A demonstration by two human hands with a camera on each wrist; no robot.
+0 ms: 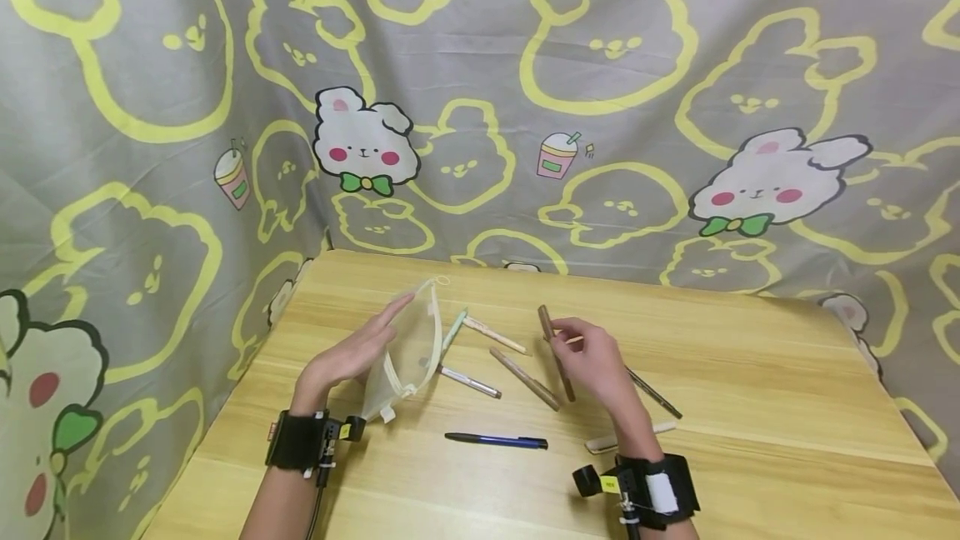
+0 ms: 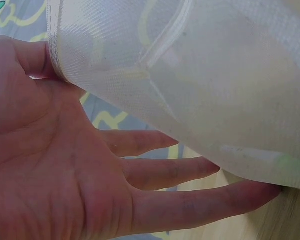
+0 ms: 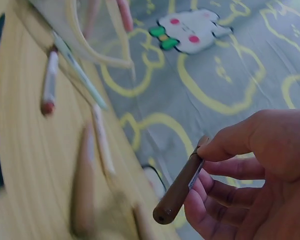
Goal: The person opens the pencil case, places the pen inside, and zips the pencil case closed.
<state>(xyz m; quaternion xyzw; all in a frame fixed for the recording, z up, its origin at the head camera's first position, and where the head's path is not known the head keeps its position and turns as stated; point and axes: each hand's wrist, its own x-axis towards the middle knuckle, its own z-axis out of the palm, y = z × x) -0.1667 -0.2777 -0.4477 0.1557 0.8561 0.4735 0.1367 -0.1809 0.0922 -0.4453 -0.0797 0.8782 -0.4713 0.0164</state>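
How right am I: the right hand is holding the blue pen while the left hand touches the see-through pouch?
One thing is off: the right hand holds a brown pen, as the right wrist view shows, not the blue pen. The left hand does touch the see-through pouch.

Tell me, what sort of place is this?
Probably an indoor corner arranged for recording handwork: a wood-grain table, a cartoon-print cloth hung close around it, and what look like small cameras strapped to the person's wrists.
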